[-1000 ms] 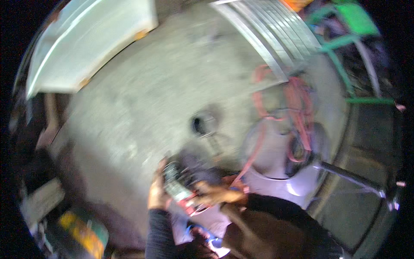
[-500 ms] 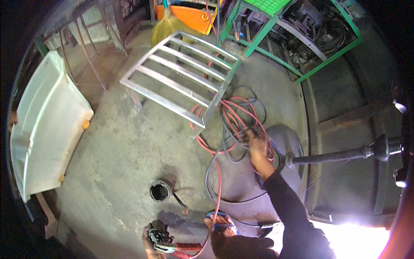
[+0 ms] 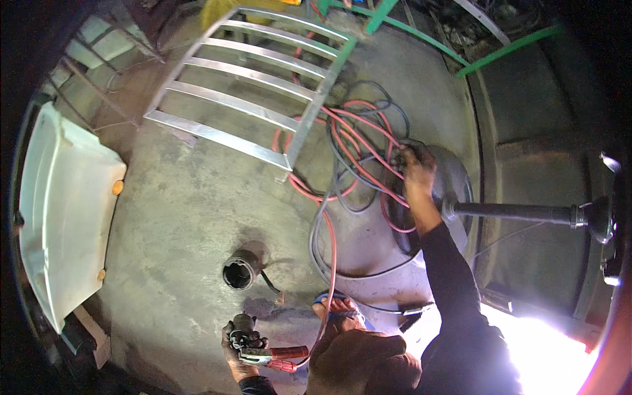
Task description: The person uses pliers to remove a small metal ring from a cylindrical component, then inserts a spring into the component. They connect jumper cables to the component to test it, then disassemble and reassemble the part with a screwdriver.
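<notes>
Low in the view, my left hand (image 3: 236,355) is closed around a metal clamp with red grips (image 3: 266,355) and a short dark cylindrical piece (image 3: 243,324). A red cable (image 3: 332,263) rises from the clamp toward a loose tangle. My right hand (image 3: 419,172) reaches out to the right side of that tangle, its dark-stained fingers bent round a strand of the red cable. Grey cable (image 3: 314,247) loops through the same heap. Some fingertips are hidden behind the hand.
A barred metal frame (image 3: 242,74) stands just beyond the cables. On the floor sits a dark open pipe piece (image 3: 238,271). A white curved panel (image 3: 72,204) is at left, a green metal stand (image 3: 510,50) at far right, a dark horizontal post (image 3: 513,212) at right. My foot (image 3: 339,308) is near the cable.
My right hand has moved up and to the right with the red cable strands, spreading the tangle. The view has shifted, and my left hand still grips the clamp.
</notes>
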Available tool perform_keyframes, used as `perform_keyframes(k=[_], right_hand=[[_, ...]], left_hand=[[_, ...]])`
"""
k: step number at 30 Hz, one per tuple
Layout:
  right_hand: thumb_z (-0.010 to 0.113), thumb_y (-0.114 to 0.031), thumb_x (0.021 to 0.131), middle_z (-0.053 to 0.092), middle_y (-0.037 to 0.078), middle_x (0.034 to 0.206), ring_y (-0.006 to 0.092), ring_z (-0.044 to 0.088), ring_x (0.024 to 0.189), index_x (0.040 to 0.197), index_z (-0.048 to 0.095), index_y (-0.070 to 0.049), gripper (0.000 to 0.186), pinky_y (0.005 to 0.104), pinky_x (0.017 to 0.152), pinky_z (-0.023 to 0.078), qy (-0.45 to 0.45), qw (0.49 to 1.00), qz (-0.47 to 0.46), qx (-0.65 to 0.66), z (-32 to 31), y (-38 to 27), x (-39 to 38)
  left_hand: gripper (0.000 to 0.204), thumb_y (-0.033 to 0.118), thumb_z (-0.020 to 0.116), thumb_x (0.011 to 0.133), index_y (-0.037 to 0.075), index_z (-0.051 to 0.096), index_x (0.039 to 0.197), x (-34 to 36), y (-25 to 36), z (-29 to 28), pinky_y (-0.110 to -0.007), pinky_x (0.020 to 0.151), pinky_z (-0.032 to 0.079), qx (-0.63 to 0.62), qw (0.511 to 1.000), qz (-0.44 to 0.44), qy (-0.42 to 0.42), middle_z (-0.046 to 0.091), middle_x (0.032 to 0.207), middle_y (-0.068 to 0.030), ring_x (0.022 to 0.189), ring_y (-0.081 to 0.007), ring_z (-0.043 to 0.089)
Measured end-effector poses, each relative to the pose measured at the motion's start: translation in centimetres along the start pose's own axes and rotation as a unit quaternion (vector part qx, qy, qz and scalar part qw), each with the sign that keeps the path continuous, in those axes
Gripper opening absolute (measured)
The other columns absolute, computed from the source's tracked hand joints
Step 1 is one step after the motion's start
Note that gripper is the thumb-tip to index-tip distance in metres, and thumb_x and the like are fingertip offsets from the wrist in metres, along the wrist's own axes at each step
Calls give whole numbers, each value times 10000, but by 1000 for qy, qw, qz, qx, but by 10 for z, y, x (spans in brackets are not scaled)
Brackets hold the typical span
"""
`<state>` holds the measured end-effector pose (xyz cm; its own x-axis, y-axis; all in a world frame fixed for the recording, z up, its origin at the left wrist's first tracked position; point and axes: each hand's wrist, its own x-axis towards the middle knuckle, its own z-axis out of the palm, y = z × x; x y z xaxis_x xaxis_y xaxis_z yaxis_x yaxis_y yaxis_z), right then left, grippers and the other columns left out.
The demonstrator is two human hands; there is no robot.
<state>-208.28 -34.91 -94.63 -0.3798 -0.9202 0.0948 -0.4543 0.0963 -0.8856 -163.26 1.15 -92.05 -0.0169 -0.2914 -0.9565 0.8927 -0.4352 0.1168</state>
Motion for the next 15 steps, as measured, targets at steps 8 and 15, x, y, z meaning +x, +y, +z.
perform_keyframes(k=[8, 15], right_hand=[[650, -154, 957, 671, 67, 813, 142, 597, 640, 1068, 701, -15, 185, 313, 578, 480, 121, 991, 57, 28, -142, -2, -97], [663, -337, 984, 660, 73, 760, 215, 656, 640, 871, 689, -72, 288, 363, 540, 524, -167, 830, 486, -217, -227, 28, -349]], left_hand=[[606, 649, 582, 930, 113, 698, 1188, 12, 4, -20, -402, 550, 531, -7, 999, -45, -6, 673, 675, -49, 495, -228, 608], [488, 547, 575, 972, 94, 700, 1104, 8, -1, -14, -412, 596, 556, 125, 988, 87, -36, 719, 824, -83, 624, -264, 669]])
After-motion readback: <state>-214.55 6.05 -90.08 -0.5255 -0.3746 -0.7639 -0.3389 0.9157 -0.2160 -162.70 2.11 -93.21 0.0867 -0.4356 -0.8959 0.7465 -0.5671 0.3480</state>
